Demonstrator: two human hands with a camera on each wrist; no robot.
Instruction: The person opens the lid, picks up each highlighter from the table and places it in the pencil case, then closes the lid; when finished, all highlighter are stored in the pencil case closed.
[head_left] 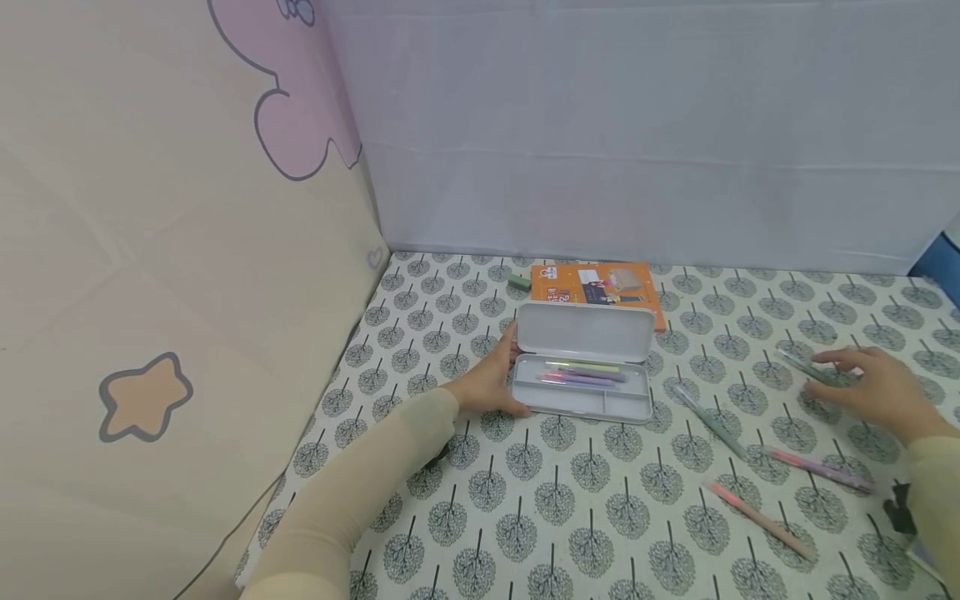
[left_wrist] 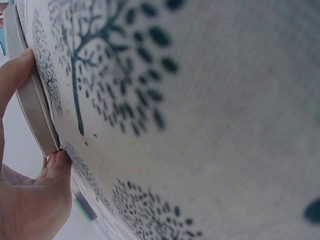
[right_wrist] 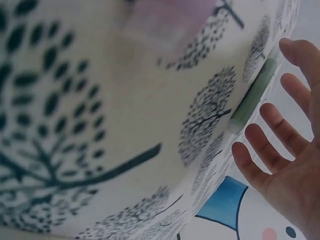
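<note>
A white pencil case (head_left: 583, 333) stands with its lid raised on the tree-print cloth. Several yellow and purple pens (head_left: 581, 377) lie in its long compartment. My left hand (head_left: 487, 379) grips the case's left end, with thumb and fingers spread across the corners; the left wrist view shows them against the case wall (left_wrist: 36, 110). On the right, my right hand (head_left: 870, 387) reaches over a green pen (head_left: 806, 365). In the right wrist view its fingers (right_wrist: 272, 155) are spread loosely beside that pen (right_wrist: 254, 95), which lies outside them.
Another green pen (head_left: 712, 423), a purple pen (head_left: 821, 471) and a peach pen (head_left: 761, 518) lie scattered on the cloth. Behind the case lies an orange booklet (head_left: 637, 279) next to a small green block (head_left: 519, 282). Fabric walls (head_left: 637, 133) border the table at the back and left.
</note>
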